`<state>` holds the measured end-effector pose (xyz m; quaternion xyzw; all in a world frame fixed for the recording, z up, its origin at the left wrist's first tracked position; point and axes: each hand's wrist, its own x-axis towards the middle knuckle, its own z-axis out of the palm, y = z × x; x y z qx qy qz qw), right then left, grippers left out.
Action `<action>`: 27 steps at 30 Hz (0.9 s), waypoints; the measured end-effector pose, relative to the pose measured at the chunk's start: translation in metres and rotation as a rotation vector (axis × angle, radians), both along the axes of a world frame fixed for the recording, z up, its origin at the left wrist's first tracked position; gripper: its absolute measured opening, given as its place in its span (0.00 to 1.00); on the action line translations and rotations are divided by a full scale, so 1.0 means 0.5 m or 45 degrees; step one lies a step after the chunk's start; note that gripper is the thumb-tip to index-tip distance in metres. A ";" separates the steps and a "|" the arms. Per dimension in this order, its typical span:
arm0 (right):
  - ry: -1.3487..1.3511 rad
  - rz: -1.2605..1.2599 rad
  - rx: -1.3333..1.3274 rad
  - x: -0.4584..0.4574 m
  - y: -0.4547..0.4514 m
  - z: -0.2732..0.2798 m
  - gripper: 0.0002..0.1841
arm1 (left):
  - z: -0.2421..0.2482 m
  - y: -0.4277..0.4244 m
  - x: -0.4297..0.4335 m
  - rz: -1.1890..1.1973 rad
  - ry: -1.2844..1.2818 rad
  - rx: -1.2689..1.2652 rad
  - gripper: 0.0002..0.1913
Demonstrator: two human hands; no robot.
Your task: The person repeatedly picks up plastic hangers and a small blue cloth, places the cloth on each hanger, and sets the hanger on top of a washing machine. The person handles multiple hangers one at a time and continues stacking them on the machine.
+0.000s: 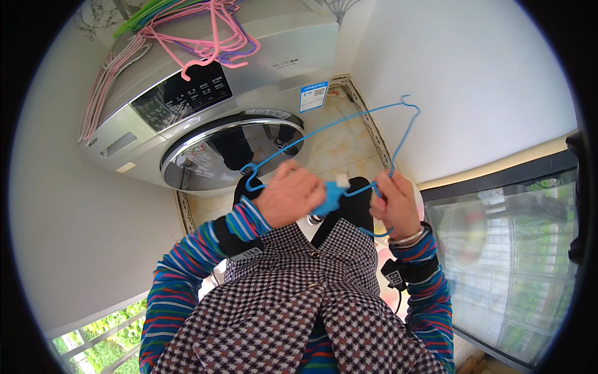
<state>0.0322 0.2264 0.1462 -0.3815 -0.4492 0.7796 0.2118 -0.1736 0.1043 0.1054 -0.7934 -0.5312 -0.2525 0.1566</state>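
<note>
A blue clothes hanger (322,127) is held in front of my body, its long bar slanting up to the right. My right hand (398,203) is shut on the hanger near its hook side. A fluffy blue cloth (332,198) with a whitish patch is under my left hand (292,194), whose curled fingers press it around the hanger's lower wire. The left hand is slightly blurred, and the palm side of its grip is hidden.
A silver front-loading washing machine (261,89) stands ahead. Pink hangers (212,46), green hangers (152,16) and pale hangers (105,89) rest on its top and edge. A white wall (467,79) rises at right, above a dark-framed glass panel (504,262). Tiled floor shows between them.
</note>
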 end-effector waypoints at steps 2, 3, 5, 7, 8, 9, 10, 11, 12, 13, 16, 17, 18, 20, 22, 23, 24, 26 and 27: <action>-0.019 -0.063 -0.018 0.021 0.021 0.006 0.08 | -0.006 -0.023 -0.046 0.045 0.048 -0.022 0.10; -0.004 -0.079 -0.003 0.032 0.027 0.006 0.09 | -0.011 -0.033 -0.067 0.066 0.079 -0.046 0.10; 0.002 -0.033 -0.007 0.042 0.028 -0.005 0.09 | -0.021 -0.045 -0.094 0.021 0.114 0.029 0.11; 0.044 0.007 -0.052 0.043 0.027 -0.015 0.09 | -0.023 -0.056 -0.116 -0.060 0.101 0.073 0.13; 0.062 -0.043 -0.039 0.040 0.028 -0.019 0.09 | -0.023 -0.054 -0.121 -0.018 0.012 0.043 0.13; 0.126 -0.042 -0.036 0.035 0.028 -0.023 0.09 | -0.022 -0.053 -0.124 -0.001 -0.080 0.069 0.14; 0.160 -0.102 -0.032 0.029 0.028 -0.024 0.08 | -0.021 -0.049 -0.125 0.029 -0.170 0.066 0.15; 0.204 -0.117 0.003 0.022 0.024 -0.027 0.08 | -0.020 -0.050 -0.119 0.106 -0.348 0.114 0.16; 0.217 -0.192 0.041 0.013 0.017 -0.031 0.08 | -0.018 -0.050 -0.119 0.178 -0.474 0.223 0.13; 0.228 -0.265 0.079 0.003 0.010 -0.035 0.09 | -0.022 -0.051 -0.103 0.174 -0.906 0.300 0.13; 0.247 -0.441 0.163 -0.026 -0.006 -0.047 0.09 | -0.035 -0.055 -0.060 0.197 -1.570 0.391 0.06; 0.300 -0.482 0.144 -0.036 -0.011 -0.051 0.10 | -0.037 -0.061 -0.046 0.362 -1.416 0.270 0.05; 0.356 -0.481 0.139 -0.044 -0.016 -0.054 0.10 | -0.037 -0.065 -0.035 0.523 -1.268 0.183 0.05; 0.479 -0.484 0.142 -0.062 -0.029 -0.059 0.11 | -0.041 -0.047 -0.002 0.353 -1.507 -0.044 0.06; 0.512 -0.478 0.097 -0.084 -0.047 -0.066 0.12 | -0.037 -0.027 0.024 0.204 -1.631 -0.255 0.08; 0.524 -0.453 0.079 -0.094 -0.056 -0.069 0.12 | -0.032 -0.018 0.032 0.162 -1.684 -0.332 0.09; 0.544 -0.420 0.066 -0.103 -0.064 -0.072 0.12 | -0.027 -0.010 0.037 0.113 -1.732 -0.421 0.10; 0.481 -0.425 0.118 -0.118 -0.081 -0.079 0.15 | -0.018 0.010 0.038 -0.044 -1.693 -0.524 0.11; 0.502 -0.424 0.167 -0.124 -0.086 -0.082 0.16 | -0.014 0.018 0.040 -0.159 -1.696 -0.574 0.11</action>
